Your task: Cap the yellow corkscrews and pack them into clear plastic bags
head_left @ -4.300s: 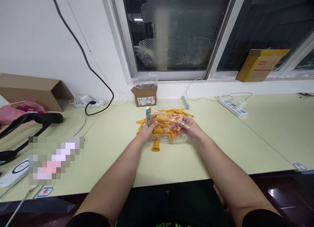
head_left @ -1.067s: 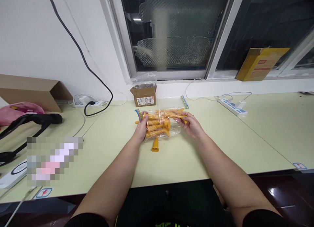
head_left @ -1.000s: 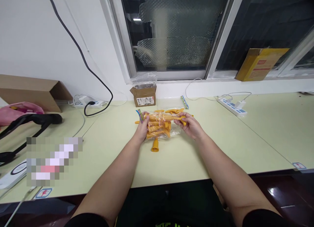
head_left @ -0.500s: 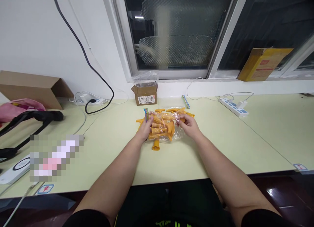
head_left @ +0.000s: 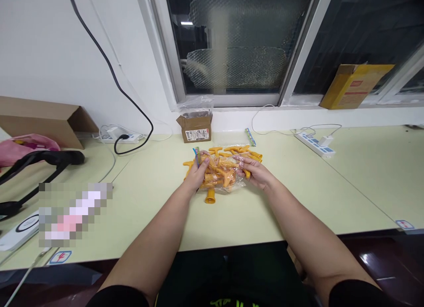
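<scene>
Between my hands is a clear plastic bag point(head_left: 228, 187) with several yellow-orange plastic pieces inside, some T-shaped. My left hand point(head_left: 196, 176) is closed on the bag's left side, beside its blue-green printed header. On the right, my right hand point(head_left: 256, 171) has its fingers closed on the bag's edge and a yellow piece point(head_left: 246, 173) there. More yellow pieces point(head_left: 236, 149) lie on the table behind the bag. A yellow cup-like piece point(head_left: 210, 196) shows just in front of it.
Behind the bag stand a small cardboard box point(head_left: 196, 128) and a flat clear bag with a printed header point(head_left: 250, 137). Power strips lie right point(head_left: 314, 144) and left point(head_left: 127, 138). A black frame point(head_left: 43, 157) and large carton point(head_left: 39, 119) are far left.
My right hand has shifted slightly and turned, with its fingers further over the bag. The bag and the pieces inside have changed position and tilt. My left hand has barely moved.
</scene>
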A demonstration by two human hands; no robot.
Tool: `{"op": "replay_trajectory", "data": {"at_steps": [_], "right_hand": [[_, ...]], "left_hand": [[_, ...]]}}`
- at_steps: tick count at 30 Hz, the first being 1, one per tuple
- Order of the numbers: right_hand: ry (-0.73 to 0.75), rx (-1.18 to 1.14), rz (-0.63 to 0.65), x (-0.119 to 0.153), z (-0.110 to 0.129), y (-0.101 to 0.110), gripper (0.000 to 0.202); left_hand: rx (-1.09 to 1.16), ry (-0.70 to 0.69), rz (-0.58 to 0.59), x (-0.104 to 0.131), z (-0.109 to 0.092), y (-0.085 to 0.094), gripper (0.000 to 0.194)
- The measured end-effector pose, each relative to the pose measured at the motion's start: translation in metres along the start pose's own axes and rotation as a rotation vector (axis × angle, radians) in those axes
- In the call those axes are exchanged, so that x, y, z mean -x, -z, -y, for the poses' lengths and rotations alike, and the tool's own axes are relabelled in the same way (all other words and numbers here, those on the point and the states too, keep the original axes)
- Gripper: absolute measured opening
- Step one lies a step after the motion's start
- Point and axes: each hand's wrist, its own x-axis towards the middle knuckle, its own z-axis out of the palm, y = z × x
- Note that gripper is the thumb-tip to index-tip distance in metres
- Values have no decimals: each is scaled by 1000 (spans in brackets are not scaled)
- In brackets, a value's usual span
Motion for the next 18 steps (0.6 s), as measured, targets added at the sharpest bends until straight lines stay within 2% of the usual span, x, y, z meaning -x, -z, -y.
{"op": "replay_trajectory", "data": {"at_steps": [4, 8, 11, 14, 18], "right_hand": [[-10, -86, 9, -1, -3, -1, 42], [19, -119, -38, -2, -4, -5, 45], [73, -70, -57, -2, -6, -8, 47], [183, 90, -74, -3, -9, -5, 37], [493, 515, -41, -2, -5, 3, 18]], "left_hand": [[-130, -156, 54, -3, 1, 0, 38], [-109, -142, 107, -5, -2, -3, 35], [-56, -113, 98, -4, -4, -4, 38], [-37, -106, 61, -3, -6, -4, 42], [39, -92, 48, -1, -5, -7, 49]]}}
